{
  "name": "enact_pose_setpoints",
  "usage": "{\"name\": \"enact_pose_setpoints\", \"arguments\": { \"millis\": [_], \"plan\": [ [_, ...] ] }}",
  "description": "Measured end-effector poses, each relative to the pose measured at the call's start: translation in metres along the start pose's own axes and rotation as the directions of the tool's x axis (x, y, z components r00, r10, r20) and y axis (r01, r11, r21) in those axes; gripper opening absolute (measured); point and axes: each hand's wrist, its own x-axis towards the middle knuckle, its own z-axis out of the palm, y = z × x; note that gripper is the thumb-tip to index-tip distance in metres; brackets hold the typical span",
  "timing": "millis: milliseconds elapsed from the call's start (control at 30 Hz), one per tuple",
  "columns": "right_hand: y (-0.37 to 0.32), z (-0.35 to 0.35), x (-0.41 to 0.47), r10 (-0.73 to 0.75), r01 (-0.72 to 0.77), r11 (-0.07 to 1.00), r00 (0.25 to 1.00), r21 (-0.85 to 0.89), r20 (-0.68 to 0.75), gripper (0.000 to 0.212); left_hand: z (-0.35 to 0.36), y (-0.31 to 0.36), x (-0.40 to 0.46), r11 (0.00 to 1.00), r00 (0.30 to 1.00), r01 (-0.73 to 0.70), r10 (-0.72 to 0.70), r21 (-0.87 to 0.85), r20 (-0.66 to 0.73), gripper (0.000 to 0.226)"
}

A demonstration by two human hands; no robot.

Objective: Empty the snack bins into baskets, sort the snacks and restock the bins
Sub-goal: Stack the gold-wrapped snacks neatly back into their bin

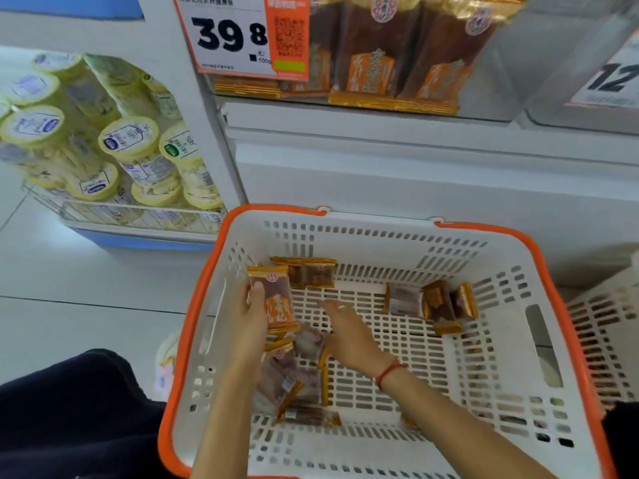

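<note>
Left hand: the left hand (pixel 254 307) grips one upright snack packet (pixel 276 300) by its left edge, fingers curled round it, its long axis running away from the person, orange label end nearest the wrist.
Right hand: the right hand (pixel 345 328) reaches forward over the floor of the basket (pixel 539 257), fingers stretched out and holding nothing (motion blur hides the tips).
Nearest target: the pair of packets at the back wall (pixel 306 273) lies just ahead and slightly left of the right fingers, long axes side to side.
Other packets: a cluster at the right (pixel 432 304) is well apart; a loose heap (pixel 297 375) lies beneath both forearms.
Judged step: gathering sorted packets for the bin (pixel 397 53) above.
</note>
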Motion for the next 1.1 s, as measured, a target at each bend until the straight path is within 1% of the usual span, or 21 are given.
{"name": "enact_pose_setpoints", "arguments": {
  "millis": [67,100,200,267,333,367,433,467,500,533,600,667,700,767,833,933,967,1000,1033,1067,1100],
  "plan": [
    [0.006,0.031,0.008,0.125,-0.084,0.976,0.972,-0.199,0.201,0.073,0.001,-0.011,-0.001,0.997,0.996,0.063,-0.06,-0.049,0.063,0.039],
    [0.006,0.044,0.009,0.146,-0.087,0.961,0.966,-0.264,0.214,0.075,0.001,-0.017,-0.001,0.989,0.989,0.12,-0.111,-0.085,0.098,0.04],
    [0.003,0.06,0.006,0.049,-0.027,0.942,0.997,-0.335,0.058,0.059,0.0,-0.026,0.002,0.978,0.98,0.183,-0.175,-0.099,0.091,0.041],
    [0.007,0.058,0.004,-0.01,0.011,0.963,1.0,-0.27,0.006,0.054,0.002,-0.029,0.003,0.961,0.968,0.237,-0.222,-0.142,0.114,0.039],
    [0.016,0.046,0.001,0.013,-0.015,0.997,0.999,-0.078,-0.033,0.041,0.006,-0.029,0.004,0.949,0.957,0.274,-0.253,-0.157,0.143,0.035],
    [0.021,0.035,-0.002,0.064,-0.061,0.997,0.994,0.041,-0.086,0.033,0.008,-0.03,0.005,0.944,0.954,0.288,-0.267,-0.163,0.137,0.034],
    [0.024,0.007,-0.008,0.2,-0.125,0.955,0.94,0.268,-0.276,0.023,0.011,-0.033,0.007,0.926,0.951,0.308,-0.293,-0.218,0.1,0.036],
    [0.023,-0.008,-0.013,0.232,-0.09,0.934,0.89,0.347,-0.392,0.02,0.012,-0.035,0.007,0.915,0.948,0.318,-0.307,-0.248,0.086,0.037],
    [0.019,-0.021,-0.019,0.214,-0.026,0.932,0.845,0.362,-0.49,0.02,0.015,-0.035,0.006,0.904,0.943,0.333,-0.323,-0.268,0.081,0.038],
    [0.013,-0.031,-0.024,0.146,0.045,0.95,0.814,0.31,-0.563,0.023,0.018,-0.035,0.004,0.891,0.936,0.352,-0.34,-0.288,0.093,0.039],
    [-0.003,-0.044,-0.034,-0.095,0.163,0.985,0.799,0.063,-0.594,0.03,0.025,-0.034,-0.001,0.87,0.925,0.379,-0.345,-0.315,0.158,0.041],
    [-0.013,-0.042,-0.043,-0.324,0.268,0.946,0.799,-0.182,-0.506,0.043,0.031,-0.031,-0.008,0.862,0.921,0.381,-0.319,-0.335,0.225,0.046],
    [-0.014,-0.04,-0.045,-0.409,0.331,0.911,0.793,-0.245,-0.452,0.049,0.032,-0.029,-0.01,0.855,0.917,0.382,-0.302,-0.35,0.262,0.046],
    [-0.013,-0.036,-0.049,-0.493,0.431,0.869,0.798,-0.243,-0.348,0.059,0.03,-0.028,-0.009,0.849,0.921,0.362,-0.261,-0.384,0.29,0.038],
    [-0.012,-0.037,-0.052,-0.441,0.446,0.893,0.848,-0.055,-0.294,0.066,0.025,-0.03,-0.004,0.884,0.941,0.311,-0.234,-0.349,0.246,0.033],
    [-0.018,-0.033,-0.05,-0.163,0.292,0.899,0.916,0.327,-0.367,0.047,0.019,-0.027,0.0,0.935,0.96,0.249,-0.204,-0.251,0.193,0.039],
    [-0.016,-0.03,-0.046,-0.074,0.221,0.913,0.917,0.343,-0.393,0.038,0.016,-0.026,0.003,0.951,0.97,0.218,-0.185,-0.221,0.16,0.043],
    [-0.011,-0.025,-0.04,-0.034,0.142,0.948,0.934,0.284,-0.355,0.031,0.014,-0.025,0.005,0.964,0.979,0.184,-0.163,-0.191,0.124,0.046],
    [-0.005,-0.018,-0.034,-0.027,0.068,0.982,0.975,0.179,-0.222,0.028,0.011,-0.023,0.006,0.972,0.985,0.154,-0.139,-0.174,0.1,0.049],
    [0.0,-0.009,-0.028,-0.034,0.035,0.998,0.999,0.055,-0.021,0.032,0.009,-0.021,0.007,0.974,0.989,0.133,-0.119,-0.182,0.087,0.05],
    [0.005,0.003,-0.023,-0.045,0.056,0.997,0.983,-0.055,0.175,0.039,0.007,-0.019,0.009,0.971,0.991,0.122,-0.106,-0.204,0.087,0.05]
  ]
}}
